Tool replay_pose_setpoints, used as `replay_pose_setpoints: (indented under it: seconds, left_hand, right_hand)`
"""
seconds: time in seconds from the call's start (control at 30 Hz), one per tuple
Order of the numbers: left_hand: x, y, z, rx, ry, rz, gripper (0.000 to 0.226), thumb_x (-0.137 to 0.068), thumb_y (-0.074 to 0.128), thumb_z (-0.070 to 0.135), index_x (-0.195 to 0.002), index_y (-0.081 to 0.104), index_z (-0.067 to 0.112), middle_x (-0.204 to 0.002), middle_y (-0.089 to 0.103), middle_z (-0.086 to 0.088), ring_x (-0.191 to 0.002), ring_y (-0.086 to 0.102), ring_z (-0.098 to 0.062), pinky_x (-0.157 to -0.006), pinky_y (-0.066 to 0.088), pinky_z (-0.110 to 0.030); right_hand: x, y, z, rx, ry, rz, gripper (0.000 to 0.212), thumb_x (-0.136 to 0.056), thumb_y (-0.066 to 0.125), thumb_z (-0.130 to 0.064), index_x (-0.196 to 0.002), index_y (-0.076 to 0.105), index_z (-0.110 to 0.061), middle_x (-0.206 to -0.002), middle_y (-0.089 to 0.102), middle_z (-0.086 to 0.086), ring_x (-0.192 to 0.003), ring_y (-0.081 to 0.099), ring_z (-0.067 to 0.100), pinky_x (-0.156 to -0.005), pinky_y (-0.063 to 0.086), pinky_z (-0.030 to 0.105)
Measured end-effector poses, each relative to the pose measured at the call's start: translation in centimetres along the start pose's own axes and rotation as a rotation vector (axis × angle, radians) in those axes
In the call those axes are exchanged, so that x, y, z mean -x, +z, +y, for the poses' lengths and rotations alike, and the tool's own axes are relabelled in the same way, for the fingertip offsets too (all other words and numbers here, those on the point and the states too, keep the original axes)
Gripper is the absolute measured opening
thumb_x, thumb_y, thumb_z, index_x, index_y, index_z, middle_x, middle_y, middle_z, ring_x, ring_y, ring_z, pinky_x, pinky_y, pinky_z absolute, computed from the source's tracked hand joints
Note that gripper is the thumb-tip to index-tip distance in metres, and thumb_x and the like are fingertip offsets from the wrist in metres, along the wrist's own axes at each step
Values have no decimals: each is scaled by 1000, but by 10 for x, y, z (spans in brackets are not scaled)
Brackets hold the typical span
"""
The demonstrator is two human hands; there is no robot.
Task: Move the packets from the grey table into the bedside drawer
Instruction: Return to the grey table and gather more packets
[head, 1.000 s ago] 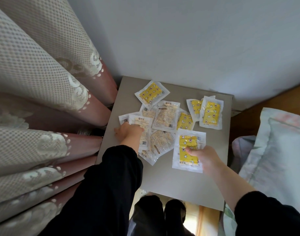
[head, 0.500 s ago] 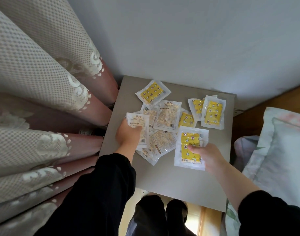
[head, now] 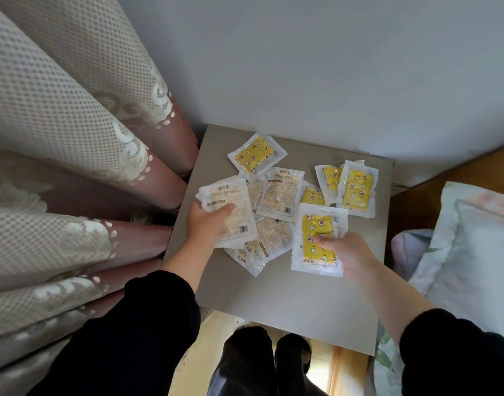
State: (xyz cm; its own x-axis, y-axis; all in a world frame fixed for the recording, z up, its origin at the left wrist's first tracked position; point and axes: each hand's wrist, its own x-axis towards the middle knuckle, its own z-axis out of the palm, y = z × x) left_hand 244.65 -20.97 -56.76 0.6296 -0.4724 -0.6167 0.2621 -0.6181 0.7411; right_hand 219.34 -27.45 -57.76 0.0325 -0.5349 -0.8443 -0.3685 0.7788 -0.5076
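Over the grey bench (head: 288, 304), the left hand (head: 208, 222) is curling its fingers (head: 225, 208) round pale packets (head: 233, 195) while the right hand (head: 349, 252) is pinching a yellow star-print packet (head: 316, 224).

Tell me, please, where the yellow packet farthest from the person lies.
The yellow packet lies at the table's far left in the head view, just beyond the pale packets.

Inspection finds no legible text. The pale packet (head: 230, 192) at the left of the worktop (head: 288, 304) carries a dark heading and lines of small print, perhaps a barcode at its lower corner, all too blurred to read. The nearest yellow packet (head: 313, 224) shows only star motifs.
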Motion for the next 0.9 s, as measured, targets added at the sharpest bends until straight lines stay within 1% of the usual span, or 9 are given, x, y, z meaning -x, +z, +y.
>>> replay_pose_setpoints:
  seconds: [0.03, 0.1, 0.17, 0.23, 0.4, 0.57, 0.67, 0.77, 0.9]
  left_hand:
    - [-2, -3, -2, 156, -107, -38, 42, -78, 78, 8, -117, 62, 8, -108, 71, -9, -95, 69, -26, -70, 57, -35]
    - [-4, -10, -3, 402, -283, -146, 32, -82, 73, 9, -113, 66, 8, -108, 72, -13, -93, 71, -27, -70, 59, -45]
    - [-3, -16, -1, 482, -360, -228, 18, -88, 67, 12, -105, 68, 11, -96, 75, -8, -86, 72, -22, -63, 60, -44]
    - [-4, -21, 3, 490, -378, -278, 10, -91, 63, 16, -99, 68, 13, -88, 76, -5, -83, 71, -20, -64, 61, -42]
    - [-9, -26, 9, 501, -411, -346, 18, -89, 63, 24, -103, 67, 13, -99, 74, -7, -92, 70, -21, -72, 60, -37]
    - [-17, -24, 10, 483, -378, -408, 38, -73, 68, 28, -109, 66, 14, -107, 72, -9, -98, 69, -23, -83, 57, -44]
    - [-19, -24, 10, 450, -369, -422, 52, -72, 67, 35, -119, 62, 15, -117, 69, -11, -108, 65, -26, -97, 49, -50]
    - [-22, -24, 9, 478, -371, -458, 52, -74, 62, 40, -120, 61, 17, -121, 67, -9, -114, 62, -27, -100, 46, -50]
    - [-23, -26, 8, 556, -375, -514, 30, -85, 57, 30, -111, 64, 17, -108, 72, -6, -99, 69, -21, -87, 55, -42]
  right_hand:
    - [1, 2, -5, -8, 8, 1, 23, -69, 84, -12, -88, 71, -14, -92, 74, 9, -91, 69, 30, -96, 49, 50]
    - [1, 11, -22, -40, 26, 25, 29, -68, 83, -9, -94, 70, -8, -92, 73, 9, -90, 68, 29, -94, 49, 48]
    - [-3, 24, -44, -81, 32, 69, 40, -67, 83, -6, -103, 65, -3, -95, 70, 10, -92, 66, 30, -93, 50, 48]
    - [-8, 39, -65, -104, 28, 90, 46, -64, 85, -5, -104, 62, -1, -97, 67, 12, -92, 65, 32, -90, 51, 48]
    - [-28, 85, -93, -62, 6, 122, 46, -69, 83, -11, -107, 59, -2, -101, 65, 10, -95, 64, 29, -86, 54, 42]
    - [-42, 112, -96, 284, 5, 253, 33, -79, 69, -34, -92, 51, -11, -118, 55, 12, -110, 55, 28, -93, 50, 40]
    - [-47, 118, -93, 408, 22, 316, 33, -82, 64, -35, -101, 52, -11, -130, 42, 14, -117, 48, 29, -98, 46, 40]
    - [-48, 122, -91, 434, 22, 345, 30, -81, 63, -29, -102, 52, -10, -138, 31, 15, -123, 40, 32, -101, 42, 43]
    - [-49, 125, -89, 412, 28, 401, 65, -80, 68, -25, -134, 36, -8, -143, 27, 14, -133, 28, 32, -105, 39, 45]
